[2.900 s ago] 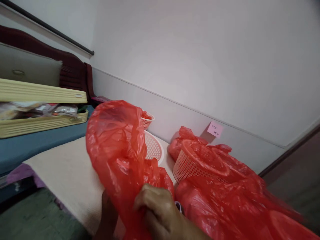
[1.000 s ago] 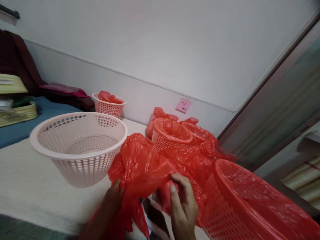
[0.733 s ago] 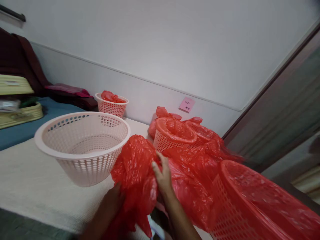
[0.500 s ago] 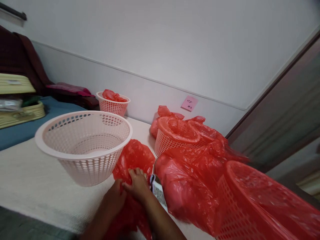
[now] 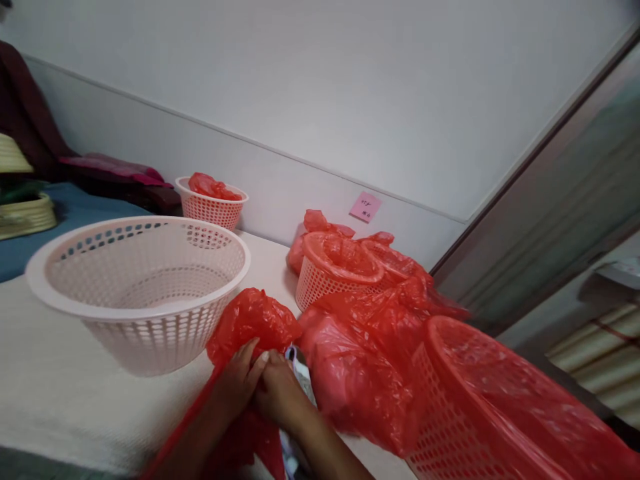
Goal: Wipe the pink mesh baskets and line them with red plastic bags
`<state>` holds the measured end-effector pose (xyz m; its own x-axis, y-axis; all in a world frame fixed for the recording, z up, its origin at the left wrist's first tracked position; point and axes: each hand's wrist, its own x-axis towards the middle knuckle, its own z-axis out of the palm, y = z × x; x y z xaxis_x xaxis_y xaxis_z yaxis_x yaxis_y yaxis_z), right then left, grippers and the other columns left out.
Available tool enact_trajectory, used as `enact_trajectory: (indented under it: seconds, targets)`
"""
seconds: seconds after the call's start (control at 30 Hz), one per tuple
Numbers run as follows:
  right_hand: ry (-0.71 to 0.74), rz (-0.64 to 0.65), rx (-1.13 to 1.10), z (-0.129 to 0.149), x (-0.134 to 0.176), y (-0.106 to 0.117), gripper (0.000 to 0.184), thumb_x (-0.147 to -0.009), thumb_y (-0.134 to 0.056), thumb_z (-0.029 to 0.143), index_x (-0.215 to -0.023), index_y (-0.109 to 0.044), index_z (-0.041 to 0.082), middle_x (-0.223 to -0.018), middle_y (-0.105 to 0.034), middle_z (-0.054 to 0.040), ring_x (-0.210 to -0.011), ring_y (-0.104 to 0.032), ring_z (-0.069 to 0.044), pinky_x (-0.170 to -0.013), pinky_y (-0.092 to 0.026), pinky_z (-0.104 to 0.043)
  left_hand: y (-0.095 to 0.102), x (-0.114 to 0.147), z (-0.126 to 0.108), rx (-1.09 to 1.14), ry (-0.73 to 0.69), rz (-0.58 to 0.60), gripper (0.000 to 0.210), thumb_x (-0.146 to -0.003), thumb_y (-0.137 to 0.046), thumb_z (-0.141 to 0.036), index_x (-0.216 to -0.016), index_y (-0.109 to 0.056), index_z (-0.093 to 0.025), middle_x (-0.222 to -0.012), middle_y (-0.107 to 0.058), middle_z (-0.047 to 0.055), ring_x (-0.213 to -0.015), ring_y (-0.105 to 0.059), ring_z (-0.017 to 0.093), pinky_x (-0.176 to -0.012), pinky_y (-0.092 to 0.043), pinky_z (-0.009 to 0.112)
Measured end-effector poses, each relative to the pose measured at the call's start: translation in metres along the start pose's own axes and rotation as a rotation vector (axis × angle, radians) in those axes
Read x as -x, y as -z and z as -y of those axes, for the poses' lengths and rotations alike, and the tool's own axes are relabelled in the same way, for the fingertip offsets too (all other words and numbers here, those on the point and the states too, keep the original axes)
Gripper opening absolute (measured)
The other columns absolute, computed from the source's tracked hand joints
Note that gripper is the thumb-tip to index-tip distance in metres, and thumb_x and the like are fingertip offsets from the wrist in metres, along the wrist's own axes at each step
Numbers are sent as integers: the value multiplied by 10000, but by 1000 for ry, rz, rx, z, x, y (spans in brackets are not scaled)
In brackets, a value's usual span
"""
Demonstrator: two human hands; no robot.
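A red plastic bag (image 5: 255, 317) is bunched on the white table (image 5: 280, 270) in front of me. My left hand (image 5: 236, 383) is closed on the bag from the left. Right against it, my right hand (image 5: 280, 388) has its fingers curled into the same plastic. Red film hangs below both wrists. Beside my right hand lies a grey and white patterned thing (image 5: 303, 373), partly covered, whose kind I cannot make out. A large pale pink plastic basket (image 5: 140, 311) stands upright close to the left of the bag.
To the right are a full red bag (image 5: 345, 367) and a basket lined with red plastic (image 5: 455, 400). Behind stands another lined basket (image 5: 320, 290). A small basket (image 5: 213, 210) holding red plastic sits by the wall, left of a pink note (image 5: 365, 207).
My hands have drawn together and the bag's upper part is more gathered above them. The whole view has shifted, so surroundings appear farther left.
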<state>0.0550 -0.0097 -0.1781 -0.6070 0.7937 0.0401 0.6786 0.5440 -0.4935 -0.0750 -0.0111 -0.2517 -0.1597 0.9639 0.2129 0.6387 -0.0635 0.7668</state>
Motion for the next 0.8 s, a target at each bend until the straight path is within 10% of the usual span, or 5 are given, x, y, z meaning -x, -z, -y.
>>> enact_trajectory:
  seconds: [0.23,0.47,0.8]
  targets:
    - [-74,-313,-340,-17,90,44,215,-847,-512,193,-1033,-619,206,-957,-616,-52,-888,-608,-181,-793,-482,-277,-30,3,23,-174,-81,61,699,-678,-654,-423,-1189,-620,52,-1299,-556,348,-1283,-451,499,-1076,-310,635]
    - [-431,-695,-499,-77,181,42,366,-833,-550,552,-810,-664,205,-737,-681,-48,-672,-647,-203,-618,-496,-255,-12,2,18,-226,-181,-12,549,-743,-638,-417,-1188,-643,-96,-1276,-621,245,-1215,-548,427,-1016,-421,579]
    - [-730,-960,-635,-97,186,25,503,-638,-670,647,-815,-708,177,-707,-736,-98,-668,-697,-280,-592,-551,-339,13,-1,-36,-79,-300,-166,187,-886,-473,-350,-837,-616,-241,-786,-648,51,-725,-604,187,-731,-518,346]
